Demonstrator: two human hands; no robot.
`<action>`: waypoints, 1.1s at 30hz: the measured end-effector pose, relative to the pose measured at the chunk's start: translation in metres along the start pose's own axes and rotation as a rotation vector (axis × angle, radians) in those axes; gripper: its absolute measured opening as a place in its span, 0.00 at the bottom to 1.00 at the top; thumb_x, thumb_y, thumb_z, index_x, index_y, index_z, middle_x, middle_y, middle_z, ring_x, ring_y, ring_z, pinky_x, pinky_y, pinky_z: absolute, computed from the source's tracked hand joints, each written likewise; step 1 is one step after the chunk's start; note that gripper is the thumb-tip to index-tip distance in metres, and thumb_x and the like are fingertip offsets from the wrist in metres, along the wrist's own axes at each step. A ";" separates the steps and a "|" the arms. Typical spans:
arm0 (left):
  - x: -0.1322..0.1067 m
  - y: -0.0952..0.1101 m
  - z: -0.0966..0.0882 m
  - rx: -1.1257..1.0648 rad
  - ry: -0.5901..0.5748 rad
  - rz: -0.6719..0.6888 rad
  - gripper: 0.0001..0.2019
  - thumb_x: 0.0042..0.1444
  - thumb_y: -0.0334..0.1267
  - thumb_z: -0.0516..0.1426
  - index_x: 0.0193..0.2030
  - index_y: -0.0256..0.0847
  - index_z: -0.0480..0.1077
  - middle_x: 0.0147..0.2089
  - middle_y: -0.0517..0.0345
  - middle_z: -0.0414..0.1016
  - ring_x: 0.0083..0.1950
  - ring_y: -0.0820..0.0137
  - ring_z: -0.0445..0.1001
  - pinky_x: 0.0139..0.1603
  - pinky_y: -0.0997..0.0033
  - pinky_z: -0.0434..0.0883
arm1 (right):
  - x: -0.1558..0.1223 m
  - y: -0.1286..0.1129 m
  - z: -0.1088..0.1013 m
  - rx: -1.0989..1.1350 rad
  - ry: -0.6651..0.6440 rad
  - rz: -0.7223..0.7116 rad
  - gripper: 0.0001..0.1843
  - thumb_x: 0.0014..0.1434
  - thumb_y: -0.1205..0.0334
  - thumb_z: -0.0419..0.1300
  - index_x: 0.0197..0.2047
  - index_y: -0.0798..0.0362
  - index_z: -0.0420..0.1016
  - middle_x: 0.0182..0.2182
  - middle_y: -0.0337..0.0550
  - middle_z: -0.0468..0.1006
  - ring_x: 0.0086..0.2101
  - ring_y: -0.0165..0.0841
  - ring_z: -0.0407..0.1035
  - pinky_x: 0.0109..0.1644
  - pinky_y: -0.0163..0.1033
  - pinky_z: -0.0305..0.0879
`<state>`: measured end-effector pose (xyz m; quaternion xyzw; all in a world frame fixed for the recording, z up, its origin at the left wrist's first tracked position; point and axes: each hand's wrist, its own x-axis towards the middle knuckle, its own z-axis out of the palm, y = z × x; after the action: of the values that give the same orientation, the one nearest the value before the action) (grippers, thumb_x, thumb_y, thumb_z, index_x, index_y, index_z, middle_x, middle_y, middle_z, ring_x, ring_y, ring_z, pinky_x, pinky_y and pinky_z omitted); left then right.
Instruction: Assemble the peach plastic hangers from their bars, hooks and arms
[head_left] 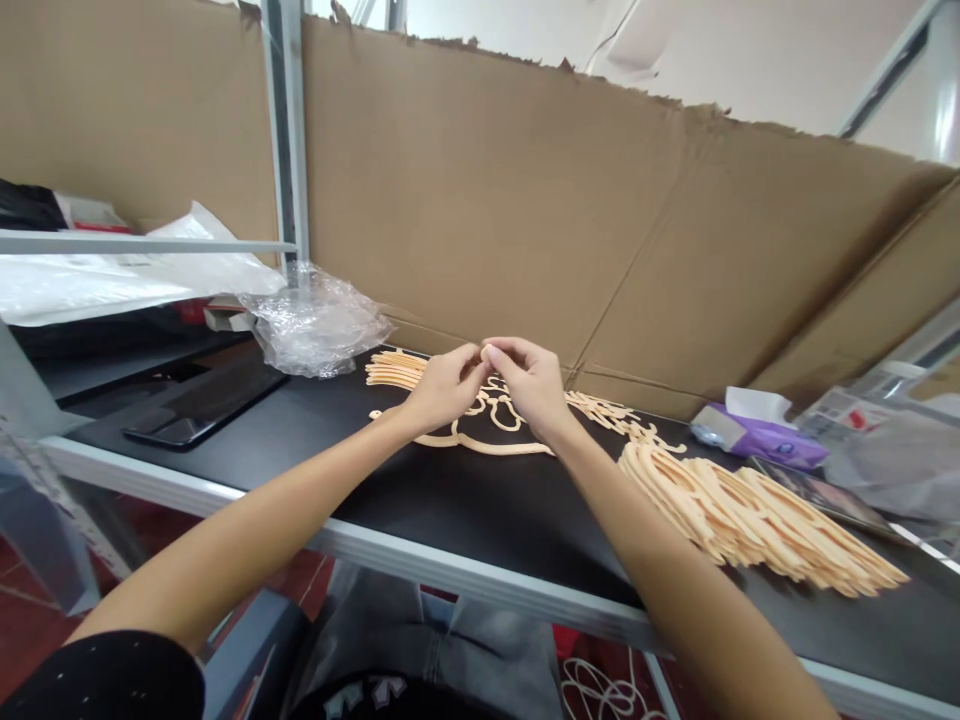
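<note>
My left hand [444,386] and my right hand [532,382] meet above the middle of the black shelf, thumbs and fingertips pinched together. Whatever is between those fingertips is too small or hidden to make out. Beneath them lies a cream plastic clothes hanger [501,448], flat and partly covered by the hands. Behind my left hand sits a row of cream hanger pieces [392,369]. To the right of my right hand, small curved cream pieces [611,411] lie in a loose pile.
A thick fanned stack of cream hangers [750,510] lies at the right, near a purple tissue pack [772,435]. Crumpled clear plastic [315,320] and a dark phone-like slab [202,400] are at the left. A cardboard wall [480,200] stands behind.
</note>
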<state>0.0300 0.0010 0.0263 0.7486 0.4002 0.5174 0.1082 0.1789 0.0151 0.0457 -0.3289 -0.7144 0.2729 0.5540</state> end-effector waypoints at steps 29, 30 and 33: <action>-0.066 -0.056 -0.123 0.291 -0.225 -0.254 0.17 0.53 0.52 0.58 0.34 0.39 0.80 0.33 0.57 0.82 0.35 0.67 0.76 0.38 0.73 0.70 | -0.046 -0.007 0.090 -0.727 -0.550 -0.144 0.13 0.67 0.61 0.55 0.43 0.52 0.81 0.43 0.49 0.79 0.48 0.38 0.70 0.51 0.40 0.62; -0.066 -0.053 -0.122 0.280 -0.239 -0.253 0.17 0.53 0.51 0.58 0.33 0.39 0.79 0.32 0.58 0.82 0.34 0.67 0.76 0.37 0.74 0.70 | -0.048 -0.008 0.090 -0.725 -0.551 -0.136 0.13 0.67 0.61 0.55 0.43 0.53 0.81 0.44 0.49 0.79 0.48 0.38 0.70 0.51 0.40 0.62; -0.067 -0.047 -0.122 0.254 -0.264 -0.246 0.16 0.54 0.50 0.58 0.32 0.39 0.79 0.30 0.59 0.81 0.31 0.69 0.74 0.36 0.75 0.70 | -0.051 -0.014 0.089 -0.723 -0.564 -0.106 0.12 0.67 0.62 0.54 0.43 0.53 0.79 0.45 0.49 0.78 0.49 0.39 0.70 0.49 0.41 0.62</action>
<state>-0.1079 -0.0464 0.0071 0.7629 0.5328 0.3434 0.1270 0.0993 -0.0354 0.0038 -0.3771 -0.9024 0.0565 0.2008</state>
